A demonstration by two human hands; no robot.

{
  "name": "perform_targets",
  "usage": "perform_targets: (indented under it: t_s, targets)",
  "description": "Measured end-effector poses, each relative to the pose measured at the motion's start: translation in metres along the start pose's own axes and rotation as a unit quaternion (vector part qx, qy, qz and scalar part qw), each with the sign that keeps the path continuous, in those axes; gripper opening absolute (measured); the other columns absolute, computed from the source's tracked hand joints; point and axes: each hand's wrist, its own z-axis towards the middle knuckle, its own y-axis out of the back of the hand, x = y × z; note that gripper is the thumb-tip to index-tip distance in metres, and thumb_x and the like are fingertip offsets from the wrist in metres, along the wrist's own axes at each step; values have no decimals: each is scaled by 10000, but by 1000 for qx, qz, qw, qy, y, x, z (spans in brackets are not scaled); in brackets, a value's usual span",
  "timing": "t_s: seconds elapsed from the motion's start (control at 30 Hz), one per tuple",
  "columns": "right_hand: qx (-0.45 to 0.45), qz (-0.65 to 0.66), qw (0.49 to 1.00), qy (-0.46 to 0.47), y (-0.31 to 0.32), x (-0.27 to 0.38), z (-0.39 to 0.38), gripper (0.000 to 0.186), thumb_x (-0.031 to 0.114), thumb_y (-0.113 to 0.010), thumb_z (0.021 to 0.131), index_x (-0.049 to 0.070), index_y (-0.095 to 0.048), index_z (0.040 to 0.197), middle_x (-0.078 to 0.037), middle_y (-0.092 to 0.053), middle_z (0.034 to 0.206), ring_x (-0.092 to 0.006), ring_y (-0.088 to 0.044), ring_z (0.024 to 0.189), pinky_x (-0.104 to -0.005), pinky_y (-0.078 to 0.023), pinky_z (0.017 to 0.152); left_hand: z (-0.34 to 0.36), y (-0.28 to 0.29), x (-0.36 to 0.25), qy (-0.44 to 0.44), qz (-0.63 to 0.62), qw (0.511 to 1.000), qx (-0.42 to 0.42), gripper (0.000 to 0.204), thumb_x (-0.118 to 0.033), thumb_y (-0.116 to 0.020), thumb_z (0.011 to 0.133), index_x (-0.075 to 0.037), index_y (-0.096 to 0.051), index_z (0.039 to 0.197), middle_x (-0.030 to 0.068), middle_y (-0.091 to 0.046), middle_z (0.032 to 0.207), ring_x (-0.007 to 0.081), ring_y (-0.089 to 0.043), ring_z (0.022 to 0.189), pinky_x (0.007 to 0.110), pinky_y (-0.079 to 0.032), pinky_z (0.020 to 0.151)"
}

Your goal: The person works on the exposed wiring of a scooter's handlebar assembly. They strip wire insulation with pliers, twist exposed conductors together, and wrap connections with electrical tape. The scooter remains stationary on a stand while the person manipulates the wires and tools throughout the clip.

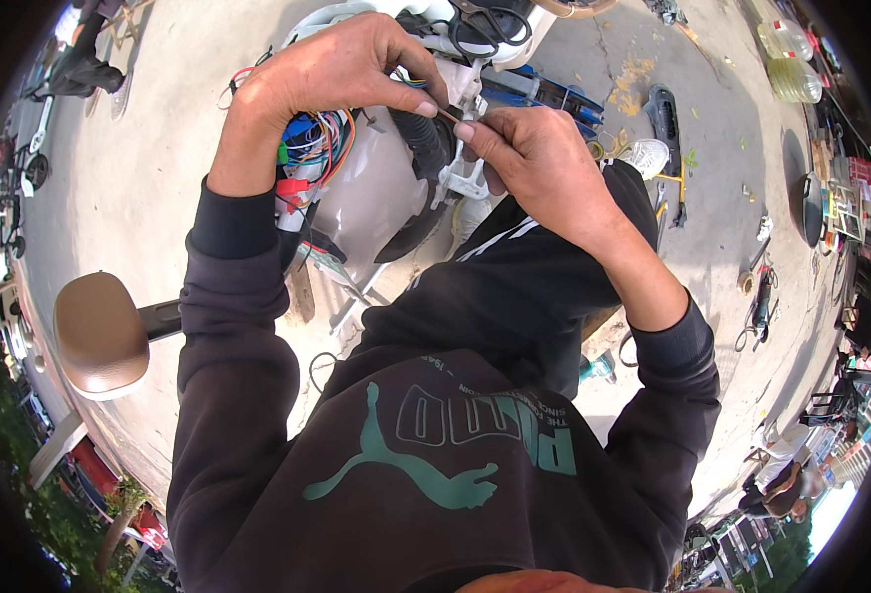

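Note:
Both my hands meet over the stripped front of a white scooter-like vehicle (356, 212). My left hand (341, 69) is closed, thumb and fingers pinching one end of a thin reddish-brown wire (448, 116). The wire's other end sits between the thumb and fingers of my right hand (539, 158), also closed. Beneath my left wrist hangs a bundle of coloured wires (331, 148) with a red connector (292, 187) and blue and green ones. Black-handled scissors (490, 30) lie on the vehicle just beyond my hands. My fingers cover part of the wire.
A brown padded backrest (99, 331) stands at the left. Beyond my right hand are a blue jack-like frame (554, 97) and a black plastic part (663, 117). Clear jugs (793, 79) and a corded power tool (763, 296) are to the right. A person (84, 59) is at far left.

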Motion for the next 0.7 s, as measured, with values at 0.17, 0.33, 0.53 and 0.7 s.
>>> perform_targets:
  t_s: [0.17, 0.33, 0.53, 0.7]
  targets:
    - [-15, -46, 996, 72, 12, -12, -7, 343, 203, -670, 987, -30, -675, 735, -167, -627, 580, -349, -647, 563, -412, -513, 577, 14, -1, 12, -25, 3, 1000, -14, 181, -67, -775, 864, 20, -769, 1022, 93, -761, 932, 176, -684, 858, 316, -540, 847]
    - [-71, 5, 997, -42, 80, -5, -122, 169, 120, -686, 1009, -13, -751, 928, -33, -620, 601, -66, -567, 522, -256, -433, 511, -4, 5, 11, 4, -55, 996, -66, 184, -122, -769, 886, 15, -762, 1008, 88, -745, 922, 165, -665, 857, 309, -523, 825]
    - [-188, -350, 879, -264, 209, -231, -282, 676, -78, -434, 942, 1, -284, 1596, -274, -459, 1466, -412, -542, 1267, -481, -426, 1085, 18, -2, -17, 11, -15, 992, -122, 259, -211, -739, 936, 11, -733, 1070, 58, -706, 909, 142, -607, 835, 302, -505, 804]
    - [19, -456, 681, -573, 184, -327, -287, 461, 468, -546, 1027, 57, -724, 1137, -225, -719, 1203, -385, -697, 1137, -511, -565, 929, 25, 9, 0, 36, -114, 979, -168, 298, -287, -675, 987, -11, -697, 1098, 25, -658, 817, 67, -517, 686, 233, -421, 625]
